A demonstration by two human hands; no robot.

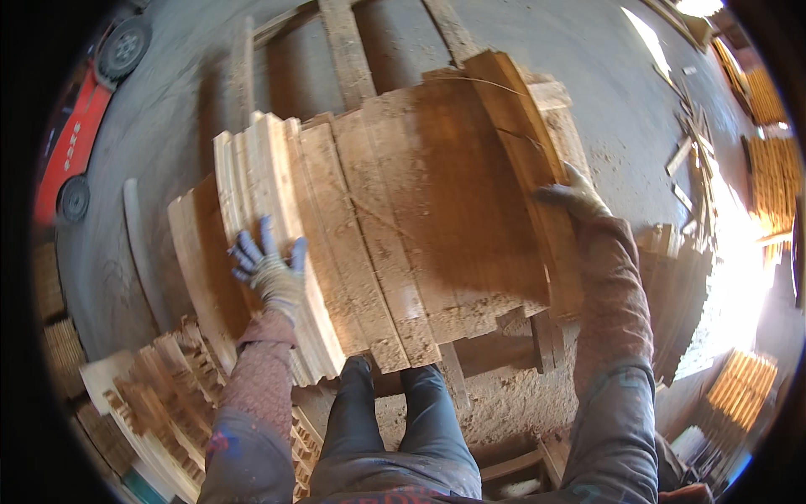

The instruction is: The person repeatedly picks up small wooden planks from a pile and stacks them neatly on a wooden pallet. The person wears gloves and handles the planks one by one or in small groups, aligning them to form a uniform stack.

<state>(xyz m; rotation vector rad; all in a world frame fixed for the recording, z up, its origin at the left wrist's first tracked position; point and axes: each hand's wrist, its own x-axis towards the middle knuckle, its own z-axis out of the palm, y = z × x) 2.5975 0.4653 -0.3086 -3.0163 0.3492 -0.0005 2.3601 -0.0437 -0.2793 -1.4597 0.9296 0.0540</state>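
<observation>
In front of my legs lies a broad layer of flat wooden boards (382,227), dusted with sawdust. On its left side stands a row of pale, narrow wooden strips (264,168). My left hand (274,271), in a glove with bluish-purple fingertips, is spread over these strips with nothing in its grasp. Along the right side runs a long brown board (522,139), slightly tilted and raised above the layer. My right hand (577,195), also gloved, grips its outer edge, the thumb lying on the wood. The other right fingers are partly hidden.
A slatted pallet (344,50) extends beyond the boards on the concrete floor. At the far left is a red vehicle (71,143) with black tyres. Notched wood pieces (168,378) are piled lower left. Loose scraps (693,164) and several wood stacks (772,185) line the right.
</observation>
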